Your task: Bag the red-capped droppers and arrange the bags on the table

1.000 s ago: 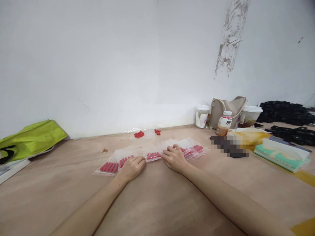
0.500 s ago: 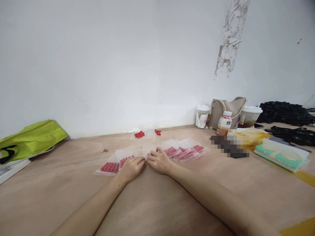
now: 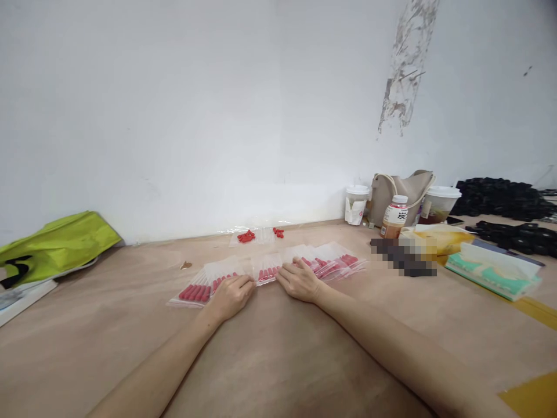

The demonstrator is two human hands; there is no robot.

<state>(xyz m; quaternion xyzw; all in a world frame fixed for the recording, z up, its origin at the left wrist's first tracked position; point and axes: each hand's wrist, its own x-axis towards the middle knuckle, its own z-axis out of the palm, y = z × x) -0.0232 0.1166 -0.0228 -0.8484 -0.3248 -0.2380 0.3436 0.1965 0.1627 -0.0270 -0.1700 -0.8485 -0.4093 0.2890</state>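
Observation:
A small clear zip bag (image 3: 268, 273) with a row of red rod-shaped pieces lies in front of me, its near edge between my hands. My left hand (image 3: 234, 295) has its fingers closed on the left end of that edge. At the right end, my right hand (image 3: 299, 281) pinches the same bag, thumb mostly hidden. Left of it, more zip bags (image 3: 194, 292) with similar red pieces overlap in a fan. Another overlapping group of filled bags (image 3: 343, 261) spreads out beyond my right hand.
Loose red pieces (image 3: 246, 236) lie on clear plastic near the wall. A yellow-green bag (image 3: 65, 247) rests far left. To the right stand a lidded cup (image 3: 357, 206), a drink bottle (image 3: 394, 217), a beige handbag (image 3: 402, 188) and a tissue pack (image 3: 491, 273). Black items (image 3: 500, 198) are piled beyond.
My right hand has slid right along the bag's near edge, away from my left hand, uncovering the red pieces. My left hand has barely moved.

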